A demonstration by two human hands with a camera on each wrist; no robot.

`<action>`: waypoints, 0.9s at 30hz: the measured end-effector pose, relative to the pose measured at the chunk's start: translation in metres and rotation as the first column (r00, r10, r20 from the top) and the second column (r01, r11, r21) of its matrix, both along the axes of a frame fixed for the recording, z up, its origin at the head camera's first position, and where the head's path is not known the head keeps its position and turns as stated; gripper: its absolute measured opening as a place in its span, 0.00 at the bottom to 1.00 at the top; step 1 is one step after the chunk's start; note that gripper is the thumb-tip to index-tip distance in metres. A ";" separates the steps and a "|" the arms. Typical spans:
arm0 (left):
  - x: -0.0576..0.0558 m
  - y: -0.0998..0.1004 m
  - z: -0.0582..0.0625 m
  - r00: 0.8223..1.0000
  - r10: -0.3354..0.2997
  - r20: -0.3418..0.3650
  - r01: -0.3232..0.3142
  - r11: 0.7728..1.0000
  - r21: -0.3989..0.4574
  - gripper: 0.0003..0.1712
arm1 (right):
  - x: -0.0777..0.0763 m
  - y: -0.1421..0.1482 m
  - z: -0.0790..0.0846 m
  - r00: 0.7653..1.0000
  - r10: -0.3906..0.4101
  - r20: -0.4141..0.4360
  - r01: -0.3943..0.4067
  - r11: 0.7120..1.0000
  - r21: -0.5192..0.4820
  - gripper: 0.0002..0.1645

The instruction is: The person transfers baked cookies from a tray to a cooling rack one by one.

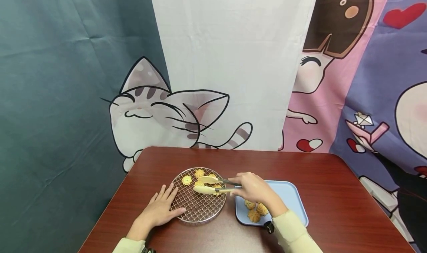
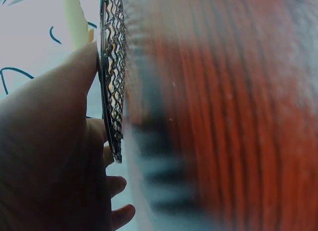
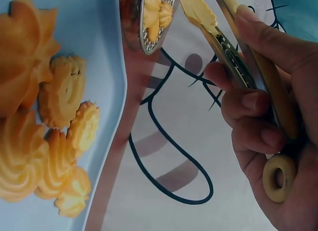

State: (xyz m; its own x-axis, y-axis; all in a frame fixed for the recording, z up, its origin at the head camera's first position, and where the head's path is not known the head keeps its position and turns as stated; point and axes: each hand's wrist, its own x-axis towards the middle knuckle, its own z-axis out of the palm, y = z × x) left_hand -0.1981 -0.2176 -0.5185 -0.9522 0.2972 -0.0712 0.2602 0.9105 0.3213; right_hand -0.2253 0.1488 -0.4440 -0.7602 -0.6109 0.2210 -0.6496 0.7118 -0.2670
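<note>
My right hand grips a pair of tongs with metal arms and cream tips. In the head view the tips, spread apart, reach left over a round wire rack, overlapping some of the golden cookies on its far and right part. A paler, ring-shaped cookie lies toward the rack's left. Fingers spread, my left hand rests at the rack's left edge, thumb over the near rim. The left wrist view shows that hand beside the rack's edge.
A light blue tray stands right of the rack, partly under my right forearm. More piped cookies sit in its left part; the right wrist view shows several cookies close up. Both stand on a reddish-brown table, with a printed curtain behind.
</note>
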 end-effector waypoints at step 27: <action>0.002 0.000 0.003 1.000 0.009 0.015 -0.009 1.000 0.008 0.55 | -0.014 -0.018 -0.011 0.998 -0.053 0.043 0.051 0.998 0.037 0.29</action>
State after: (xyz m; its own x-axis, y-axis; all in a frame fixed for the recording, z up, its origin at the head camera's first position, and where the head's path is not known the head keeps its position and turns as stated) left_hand -0.1963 -0.2175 -0.5152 -0.9536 0.2891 -0.0834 0.2469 0.9102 0.3325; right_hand -0.2389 0.1311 -0.4554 -0.7996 -0.5772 0.1659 -0.5998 0.7539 -0.2680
